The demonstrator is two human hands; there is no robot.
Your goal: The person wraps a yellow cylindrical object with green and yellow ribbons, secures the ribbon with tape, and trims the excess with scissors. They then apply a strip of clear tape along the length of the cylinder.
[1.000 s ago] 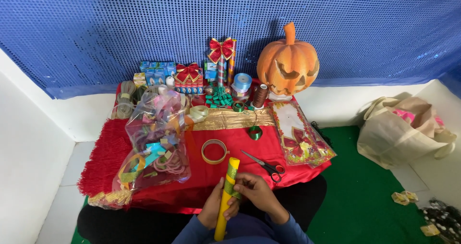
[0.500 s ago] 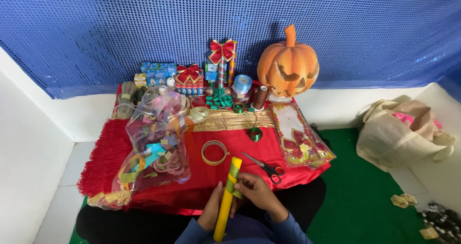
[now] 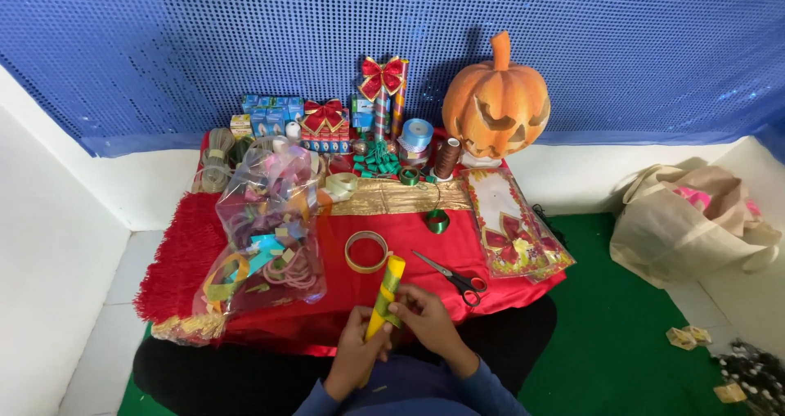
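Observation:
A yellow roll with green patterned wrap stands tilted at the near edge of the red cloth. My left hand grips its lower part from the left. My right hand presses its fingers on the roll's middle from the right. A yellow tape ring lies just beyond the roll's top. Red-handled scissors lie on the cloth to the right of my right hand.
A clear bag of ribbon scraps fills the cloth's left. A flat packet with a red bow lies right. Gift boxes, ribbon spools and an orange carved pumpkin line the back. A beige cloth bag sits on the green floor.
The roll and both hands stay in the same grip; my right fingers have shifted slightly on the wrap. The view has barely moved.

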